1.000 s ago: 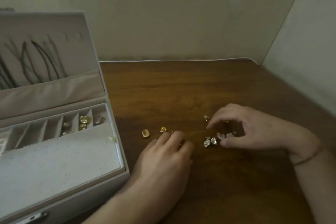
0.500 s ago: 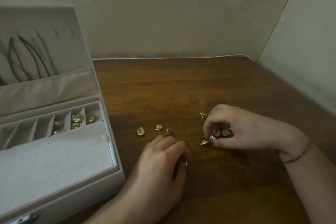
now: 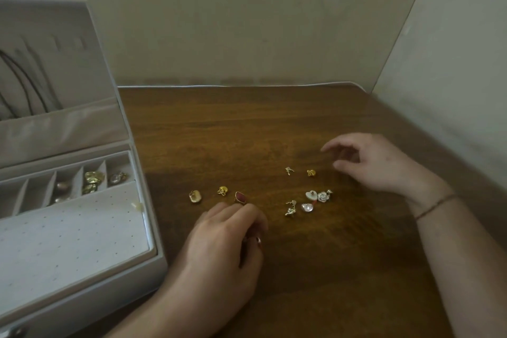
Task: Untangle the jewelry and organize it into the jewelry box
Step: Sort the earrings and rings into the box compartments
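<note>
Loose earrings (image 3: 318,196): small, light, hard metal pieces, likely slippery, scattered mid-table (image 3: 247,132) between both hands; best pinched singly by their edges. Left hand (image 3: 225,241): fingers curled, holding a small ring-like piece just below a red stone ring (image 3: 240,197). Right hand (image 3: 375,162): fingers relaxed and apart, empty, hovering beside the pieces; jewelry box (image 3: 153,228) open at left.

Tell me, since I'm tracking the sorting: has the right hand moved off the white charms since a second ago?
Yes. The right hand has lifted up and away to the right of the white heart and flower charms, which now lie uncovered on the table.
</note>
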